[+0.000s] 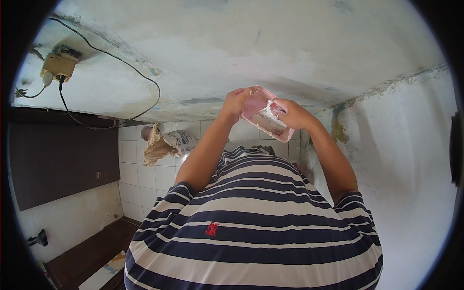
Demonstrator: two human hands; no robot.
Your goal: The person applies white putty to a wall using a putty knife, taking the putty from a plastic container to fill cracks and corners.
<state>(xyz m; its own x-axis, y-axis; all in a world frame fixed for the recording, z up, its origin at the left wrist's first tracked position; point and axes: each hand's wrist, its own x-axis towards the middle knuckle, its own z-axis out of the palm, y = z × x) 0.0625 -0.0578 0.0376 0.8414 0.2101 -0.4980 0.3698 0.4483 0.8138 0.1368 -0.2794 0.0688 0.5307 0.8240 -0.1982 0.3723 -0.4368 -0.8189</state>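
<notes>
My left hand (236,103) grips the left end of a pink rectangular plastic tub (250,116), held tilted in front of the wall. White paste is smeared on its inside and along its rim. My right hand (293,114) is closed around a small tool (277,108) over the tub's right part. The tool's end is coated in white paste, and my fingers hide most of it, so its exact kind cannot be told. Ahead of both hands rises a patchy white plastered wall (224,54) with grey stains.
A yellowed socket box (59,67) with plugs sits on the wall at left, its black cable (157,90) hanging in a loop. On the white tiled floor (136,174) stands an opened paper-and-plastic sack (177,141). A dark panel (65,159) lies left. Another wall (406,152) closes the right side.
</notes>
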